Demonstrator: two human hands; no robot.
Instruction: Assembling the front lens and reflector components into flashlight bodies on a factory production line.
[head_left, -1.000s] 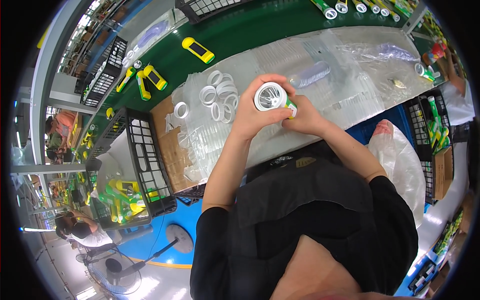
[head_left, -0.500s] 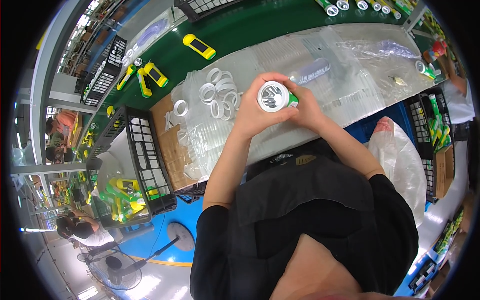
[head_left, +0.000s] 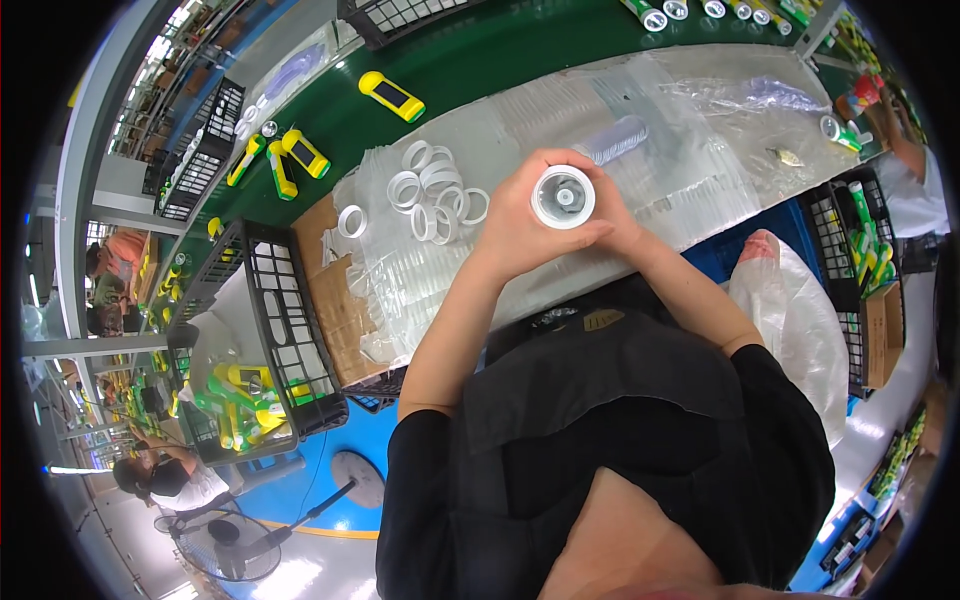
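Note:
A flashlight [head_left: 563, 197] with a white rim and a silvery reflector is held above the workbench, its lens end facing up toward me. My left hand [head_left: 512, 228] is closed around the head from the left, thumb along the near side. From the right, my right hand [head_left: 617, 216] is wrapped about the same flashlight, mostly behind the rim; its body is hidden by the hands. Left of them, several white plastic rings [head_left: 438, 180] lie loose in a group. Beyond my hands is a row of clear round lenses [head_left: 612, 140], stacked on their side.
Plastic sheeting covers the workbench [head_left: 690, 180]. Behind runs a green conveyor belt [head_left: 480, 75] carrying yellow-green flashlights [head_left: 392, 96]. A black crate [head_left: 290, 310] stands at left, another crate [head_left: 835, 250] at right. A white sack [head_left: 790, 310] is beside my right arm. A co-worker [head_left: 915, 180] is at far right.
The flashlight has turned from leaning right to facing straight up at me, so its green body no longer shows. Both hands have shifted slightly with it.

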